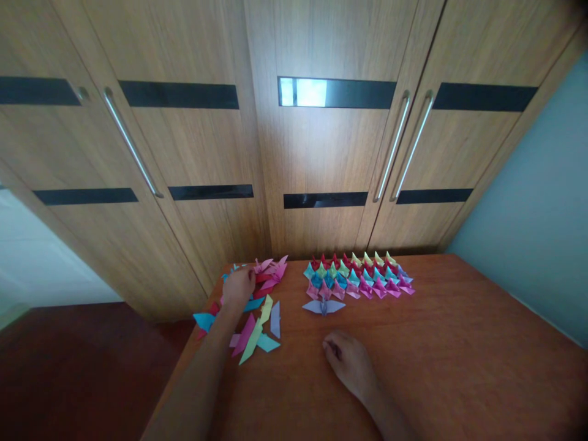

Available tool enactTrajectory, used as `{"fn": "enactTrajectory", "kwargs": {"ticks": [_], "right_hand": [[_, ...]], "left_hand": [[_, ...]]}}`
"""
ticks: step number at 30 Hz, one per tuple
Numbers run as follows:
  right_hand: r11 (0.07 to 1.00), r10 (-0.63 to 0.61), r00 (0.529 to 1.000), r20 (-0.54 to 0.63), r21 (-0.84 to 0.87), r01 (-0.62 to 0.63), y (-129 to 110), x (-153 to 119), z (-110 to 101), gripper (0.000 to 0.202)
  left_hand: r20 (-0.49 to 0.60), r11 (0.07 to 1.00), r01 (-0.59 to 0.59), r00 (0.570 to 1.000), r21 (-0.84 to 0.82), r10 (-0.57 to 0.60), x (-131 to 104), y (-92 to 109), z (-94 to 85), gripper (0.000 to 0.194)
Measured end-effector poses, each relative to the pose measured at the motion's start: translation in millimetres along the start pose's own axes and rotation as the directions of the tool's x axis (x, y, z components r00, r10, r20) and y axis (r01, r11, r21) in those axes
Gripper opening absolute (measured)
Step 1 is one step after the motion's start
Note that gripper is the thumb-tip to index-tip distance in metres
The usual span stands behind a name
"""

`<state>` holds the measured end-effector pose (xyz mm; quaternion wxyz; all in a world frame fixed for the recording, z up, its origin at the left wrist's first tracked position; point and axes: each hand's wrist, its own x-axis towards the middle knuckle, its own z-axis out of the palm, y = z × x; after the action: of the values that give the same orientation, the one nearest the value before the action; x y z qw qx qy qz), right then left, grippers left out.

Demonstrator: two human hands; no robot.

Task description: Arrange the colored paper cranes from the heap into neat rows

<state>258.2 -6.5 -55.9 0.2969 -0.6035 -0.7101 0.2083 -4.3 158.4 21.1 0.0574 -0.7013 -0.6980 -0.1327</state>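
Note:
My left hand (239,288) reaches into the pile of folded paper cranes at the table's back left, its fingers bent; what they hold, if anything, is hidden. Just right of it lie pink paper cranes (274,269), with red ones below. My right hand (350,361) rests on the table near the middle, fingers curled in, with nothing visible in them. In front of it sits a lavender paper crane (324,307) with its wings spread. Beyond that crane stand tight rows of small paper cranes (353,275) in pink, blue, green, red and yellow.
Flat-folded paper cranes (255,334) in several colours are scattered below my left hand, near the left edge of the wooden table (436,361). A wooden wardrobe (316,147) with metal handles stands behind the table. A pale wall (528,214) is at the right.

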Motion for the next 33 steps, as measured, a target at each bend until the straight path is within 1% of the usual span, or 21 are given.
{"fn": "enactTrajectory", "kwargs": {"ticks": [4,8,9,11,13,14,16,19,21,23,25,27,30,33], "right_hand": [[1.000,0.004,1.000,0.002,0.010,-0.004,1,0,0,0.021],[1.000,0.010,1.000,0.005,0.027,-0.010,2,0,1,0.022],[0.999,0.014,1.000,0.005,0.033,-0.014,2,0,1,0.022],[0.998,0.022,1.000,0.002,0.061,-0.022,1,0,1,0.023],[0.991,0.035,0.999,-0.014,0.129,-0.033,1,1,-1,0.024],[0.982,0.046,0.999,-0.026,0.184,-0.040,1,1,-2,0.025],[0.941,0.081,0.996,-0.049,0.332,-0.060,1,2,-4,0.029],[0.816,0.170,0.985,-0.029,0.565,-0.124,1,5,-8,0.038],[0.733,0.224,0.975,0.016,0.656,-0.179,0,7,-8,0.047],[0.691,0.243,0.968,0.057,0.691,-0.214,-3,9,-4,0.052],[0.692,0.235,0.969,0.071,0.688,-0.219,-5,12,1,0.049],[0.721,0.222,0.974,0.045,0.665,-0.195,-7,14,8,0.041],[0.751,0.214,0.977,-0.025,0.644,-0.148,-5,17,16,0.031],[0.734,0.257,0.965,-0.061,0.662,-0.153,0,18,18,0.030]], "left_hand": [[-0.049,1.000,-0.003,0.999,-0.019,0.002,-8,-4,-9.2,0.027],[-0.109,0.998,-0.011,0.994,-0.060,0.004,-24,-6,-23.6,0.026],[-0.132,0.995,-0.034,0.991,-0.096,0.022,-30,-5,-27.0,0.025],[-0.191,0.971,-0.122,0.978,-0.204,0.083,-42,-1,-32.5,0.022],[-0.233,0.916,-0.233,0.959,-0.326,0.161,-56,8,-35.3,0.019],[-0.231,0.883,-0.274,0.953,-0.381,0.196,-64,14,-35.5,0.018],[-0.185,0.816,-0.310,0.950,-0.487,0.251,-79,26,-33.4,0.016],[-0.073,0.737,-0.287,0.949,-0.612,0.308,-99,45,-25.7,0.016],[-0.040,0.695,-0.284,0.938,-0.661,0.345,-110,56,-19.0,0.016],[-0.045,0.656,-0.308,0.922,-0.689,0.385,-118,64,-12.6,0.017],[-0.056,0.626,-0.334,0.906,-0.705,0.420,-125,71,-7.2,0.017],[-0.052,0.609,-0.342,0.896,-0.716,0.441,-129,75,-3.5,0.017],[-0.041,0.584,-0.324,0.895,-0.744,0.445,-133,79,-0.9,0.017],[-0.051,0.529,-0.303,0.898,-0.793,0.438,-135,79,-1.4,0.015]]}}
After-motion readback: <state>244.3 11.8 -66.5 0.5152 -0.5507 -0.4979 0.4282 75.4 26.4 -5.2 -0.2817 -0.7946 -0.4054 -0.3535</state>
